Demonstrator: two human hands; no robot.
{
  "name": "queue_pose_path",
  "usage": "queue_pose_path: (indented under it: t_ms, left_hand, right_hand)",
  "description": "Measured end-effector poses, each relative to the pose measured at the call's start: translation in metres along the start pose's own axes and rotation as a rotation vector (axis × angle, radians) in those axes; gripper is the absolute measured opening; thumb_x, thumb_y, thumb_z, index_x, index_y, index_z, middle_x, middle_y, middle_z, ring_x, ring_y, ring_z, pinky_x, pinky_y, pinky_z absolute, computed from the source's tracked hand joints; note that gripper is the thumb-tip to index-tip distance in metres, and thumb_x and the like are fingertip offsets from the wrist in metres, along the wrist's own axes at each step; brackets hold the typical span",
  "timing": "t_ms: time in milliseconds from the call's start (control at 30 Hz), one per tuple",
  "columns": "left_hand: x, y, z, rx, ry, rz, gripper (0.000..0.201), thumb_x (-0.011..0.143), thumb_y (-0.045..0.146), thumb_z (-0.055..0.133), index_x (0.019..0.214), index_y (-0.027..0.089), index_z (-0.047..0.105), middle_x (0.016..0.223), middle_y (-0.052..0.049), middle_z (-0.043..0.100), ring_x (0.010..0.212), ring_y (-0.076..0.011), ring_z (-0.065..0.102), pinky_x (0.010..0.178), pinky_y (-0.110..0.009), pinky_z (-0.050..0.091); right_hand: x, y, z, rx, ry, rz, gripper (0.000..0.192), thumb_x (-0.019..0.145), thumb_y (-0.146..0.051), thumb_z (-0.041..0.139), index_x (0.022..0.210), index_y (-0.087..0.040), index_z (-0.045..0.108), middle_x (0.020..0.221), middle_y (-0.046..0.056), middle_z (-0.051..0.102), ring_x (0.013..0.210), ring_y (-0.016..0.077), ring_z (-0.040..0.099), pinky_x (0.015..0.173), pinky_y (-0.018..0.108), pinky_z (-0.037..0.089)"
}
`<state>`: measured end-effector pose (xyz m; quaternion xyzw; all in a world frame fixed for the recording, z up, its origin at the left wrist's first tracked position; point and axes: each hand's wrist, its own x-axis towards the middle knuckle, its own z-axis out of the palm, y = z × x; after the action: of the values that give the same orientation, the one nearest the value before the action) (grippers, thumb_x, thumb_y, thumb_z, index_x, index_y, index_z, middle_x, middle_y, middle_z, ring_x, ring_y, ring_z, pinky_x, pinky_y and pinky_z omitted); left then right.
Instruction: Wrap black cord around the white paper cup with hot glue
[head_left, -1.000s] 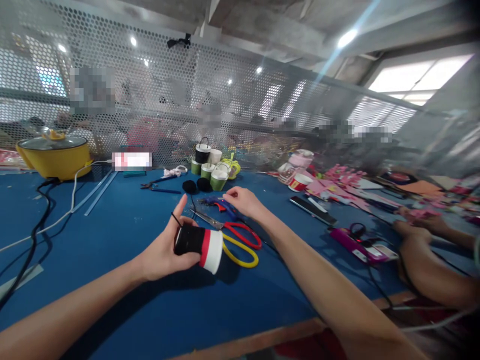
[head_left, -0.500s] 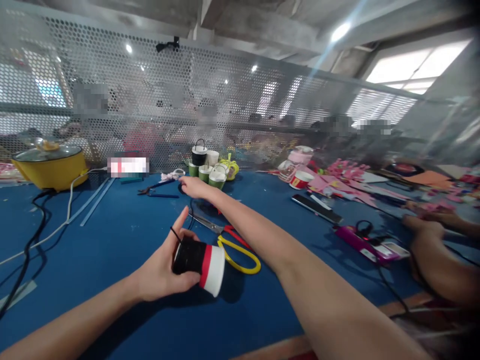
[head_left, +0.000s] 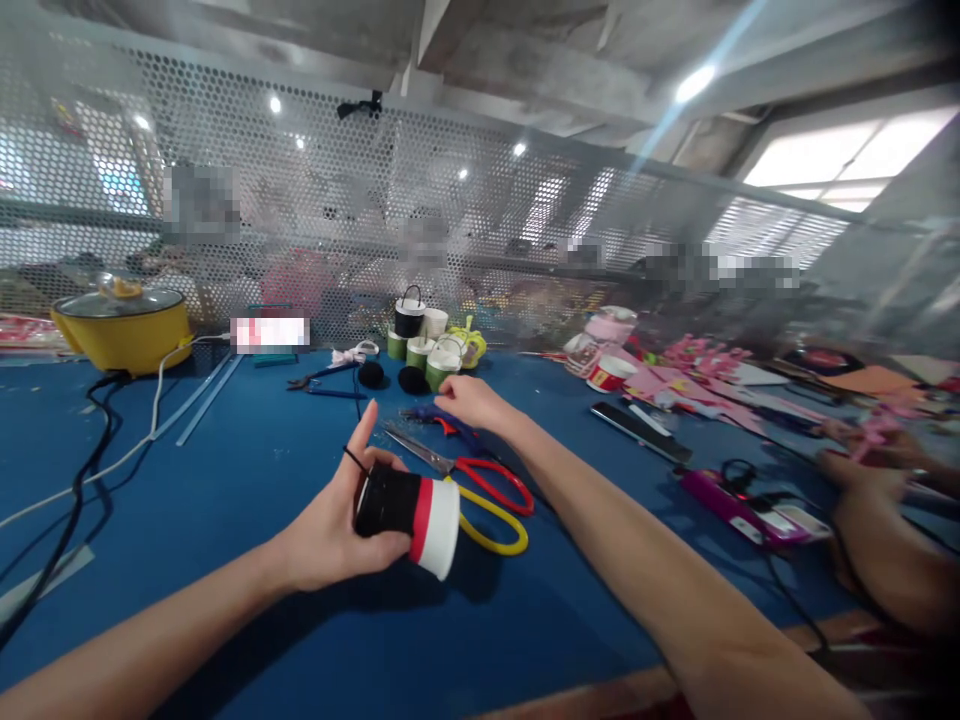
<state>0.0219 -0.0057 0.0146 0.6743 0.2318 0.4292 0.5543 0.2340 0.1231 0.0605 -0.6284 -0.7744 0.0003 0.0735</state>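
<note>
My left hand (head_left: 330, 535) is wrapped round a paper cup (head_left: 409, 515) tilted on its side, covered in black with a red band and a white end pointing right. A thin black cord sticks out by the raised index finger. My right hand (head_left: 476, 402) is closed, fingers curled, over a blue glue gun (head_left: 431, 412) with an orange trigger; what the fingertips grip is hidden. Scissors (head_left: 454, 465) with one red and one yellow handle lie open behind the cup. Two black pompoms (head_left: 371, 375) sit farther back, beside pliers (head_left: 326, 383) with blue handles.
Several small cups (head_left: 418, 350) stand at the back before a perforated metal screen. A yellow electric pot (head_left: 124, 330) and cables are at left. At right are a phone (head_left: 637, 430), a purple power strip (head_left: 720, 500), pink pieces (head_left: 675, 385) and another person's hands (head_left: 870, 490).
My right hand has moved right, from beside the black pompoms to over the glue gun. Both pompoms and the glue gun now show. My left hand keeps hold of the cup.
</note>
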Motion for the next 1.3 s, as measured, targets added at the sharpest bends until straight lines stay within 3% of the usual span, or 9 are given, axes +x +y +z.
queue_pose_path:
  t_ms: [167,267,400,467,600,767,1033,1133,1300]
  left_hand:
    - [0.0,-0.002,-0.001,0.037,-0.002,-0.018,0.103,0.07,0.018,0.063,0.137,0.031,-0.014,0.106,-0.005,0.044,0.084,-0.0164,0.05,0.073,-0.03,0.045]
    - [0.001,0.0,-0.001,0.055,0.004,-0.045,0.104,0.069,0.021,0.064,0.137,0.029,-0.014,0.106,-0.005,0.044,0.084,-0.0172,0.05,0.072,-0.031,0.045]
    - [0.004,0.006,-0.001,0.07,0.017,-0.044,0.105,0.068,0.018,0.064,0.137,0.028,-0.015,0.106,-0.005,0.045,0.089,-0.0184,0.05,0.077,-0.032,0.044]
    - [0.005,0.009,-0.001,0.064,0.032,-0.03,0.106,0.067,0.015,0.063,0.137,0.028,-0.016,0.105,-0.005,0.045,0.09,-0.0185,0.05,0.078,-0.032,0.044]
    - [0.006,0.01,-0.002,-0.007,0.041,-0.019,0.107,0.065,0.011,0.061,0.137,0.03,-0.016,0.105,-0.005,0.044,0.086,-0.0174,0.05,0.073,-0.031,0.045]
    - [0.008,0.006,-0.003,-0.052,0.032,-0.052,0.108,0.062,0.007,0.06,0.137,0.031,-0.013,0.105,-0.005,0.044,0.081,-0.0156,0.051,0.067,-0.028,0.045]
    - [0.007,0.008,-0.003,-0.075,0.02,-0.043,0.109,0.06,0.007,0.06,0.138,0.03,-0.012,0.106,-0.006,0.043,0.077,-0.0143,0.051,0.062,-0.026,0.045]
    - [0.006,0.01,-0.003,-0.085,0.029,-0.05,0.11,0.059,0.006,0.06,0.137,0.03,-0.014,0.105,-0.006,0.043,0.074,-0.0132,0.051,0.06,-0.025,0.045]
    - [0.007,0.012,-0.002,-0.099,0.043,-0.049,0.111,0.058,0.006,0.059,0.137,0.03,-0.015,0.105,-0.006,0.043,0.073,-0.0132,0.051,0.059,-0.025,0.044]
  right_hand:
    - [-0.008,-0.013,-0.001,0.024,-0.005,-0.147,0.02,0.087,-0.023,0.045,0.091,-0.014,0.062,0.091,0.005,0.065,0.082,0.0138,0.06,0.076,0.026,0.046]
    - [0.015,-0.044,0.003,0.038,-0.003,-0.29,0.025,0.087,-0.024,0.044,0.107,-0.018,0.058,0.104,0.003,0.063,0.093,0.0115,0.058,0.082,0.021,0.042]
    - [0.057,-0.077,0.02,-0.035,-0.019,-0.318,0.043,0.08,-0.029,0.057,0.121,-0.015,0.048,0.123,0.012,0.05,0.108,0.0213,0.05,0.088,0.033,0.041]
    - [0.076,-0.083,0.029,-0.088,-0.07,-0.294,0.039,0.081,-0.03,0.056,0.117,-0.016,0.05,0.12,0.011,0.051,0.103,0.022,0.052,0.085,0.039,0.044]
    - [0.105,-0.08,0.037,-0.163,-0.148,-0.266,0.031,0.086,-0.031,0.05,0.113,-0.016,0.051,0.112,0.007,0.054,0.094,0.0185,0.056,0.078,0.039,0.048]
    - [0.131,-0.069,0.029,-0.203,-0.089,-0.262,0.031,0.085,-0.031,0.05,0.113,-0.017,0.051,0.113,0.008,0.054,0.095,0.0188,0.055,0.079,0.039,0.048]
    - [0.145,-0.062,0.035,-0.14,-0.115,-0.29,0.029,0.086,-0.031,0.049,0.112,-0.017,0.052,0.114,0.008,0.054,0.095,0.0181,0.055,0.079,0.038,0.048]
    - [0.151,-0.06,0.025,-0.099,-0.054,-0.278,0.03,0.086,-0.031,0.05,0.112,-0.017,0.052,0.113,0.007,0.054,0.095,0.019,0.056,0.079,0.039,0.048]
    - [0.169,-0.06,-0.01,-0.006,0.035,-0.213,0.031,0.086,-0.031,0.05,0.113,-0.016,0.051,0.113,0.008,0.054,0.095,0.0186,0.056,0.079,0.039,0.048]
